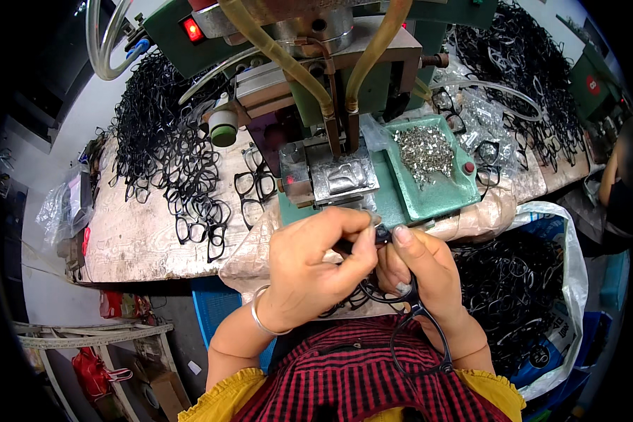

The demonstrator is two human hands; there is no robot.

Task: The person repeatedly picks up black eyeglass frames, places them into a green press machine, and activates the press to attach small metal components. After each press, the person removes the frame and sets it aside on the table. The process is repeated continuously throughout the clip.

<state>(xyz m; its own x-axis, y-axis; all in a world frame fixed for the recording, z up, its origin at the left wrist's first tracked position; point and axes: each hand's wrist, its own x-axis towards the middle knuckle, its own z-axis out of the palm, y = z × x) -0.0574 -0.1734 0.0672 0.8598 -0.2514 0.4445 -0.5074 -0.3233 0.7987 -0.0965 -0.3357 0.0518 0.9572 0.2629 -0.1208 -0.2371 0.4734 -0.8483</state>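
The left hand (316, 260) and right hand (429, 271) meet, their fingertips closed around a small dark piece (382, 235). The right hand also holds a black glasses frame (420, 308), which hangs toward 5 o'clock. At 12 o'clock from the hands stands a green machine with a metal block (341, 176); at 1 o'clock, a green tray (439, 208) bears tiny metal bits (423, 151). Black frames heap at 10 o'clock (155, 119) and fill a white sack (575, 281) at 4 o'clock.
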